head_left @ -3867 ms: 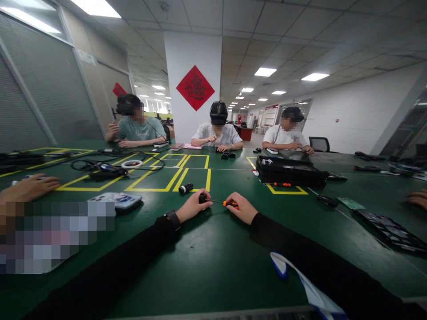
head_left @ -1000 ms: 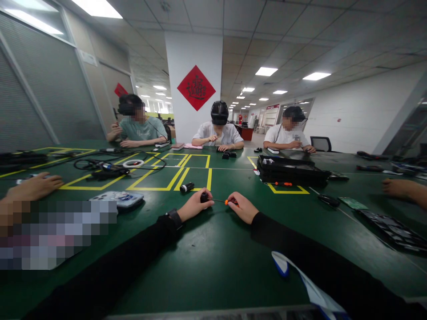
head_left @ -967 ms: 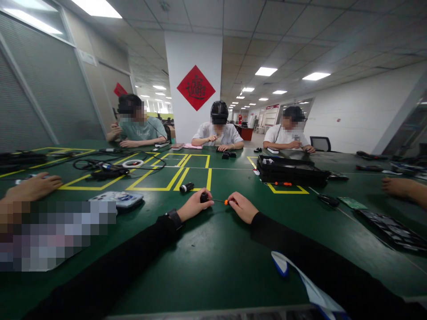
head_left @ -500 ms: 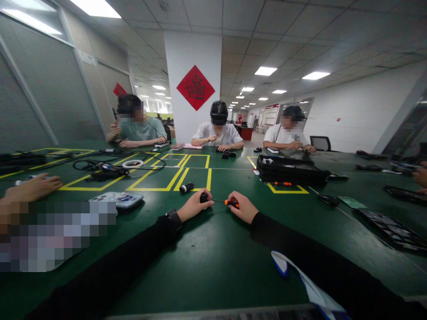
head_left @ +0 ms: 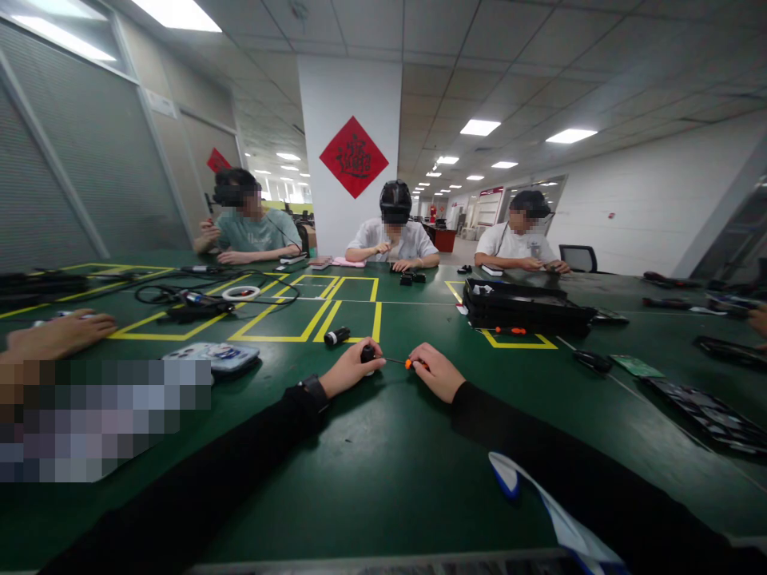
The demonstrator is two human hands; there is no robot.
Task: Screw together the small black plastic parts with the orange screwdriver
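Observation:
In the middle of the green table (head_left: 359,479), my left hand (head_left: 351,371) is closed around a small black cylindrical part (head_left: 367,353). My right hand (head_left: 439,373) grips the handle of an orange and black screwdriver (head_left: 409,364). Its thin metal shaft runs left to the black part, and its tip is hidden by my left fingers. Just beyond my left hand lies another black cylindrical piece (head_left: 336,336) with a white band. A second orange screwdriver (head_left: 509,331) rests by the black trays.
Stacked black trays (head_left: 527,307) stand right of centre. Cables (head_left: 197,303), a white ring (head_left: 240,294) and a phone (head_left: 219,357) are on the left, beside another person's hand (head_left: 63,335). A green circuit board (head_left: 636,366) lies right. Three people sit opposite.
The orange screwdriver handle looks slightly turned in my right fingers, with less of it showing. Both hands stay in nearly the same place; the view has shifted slightly.

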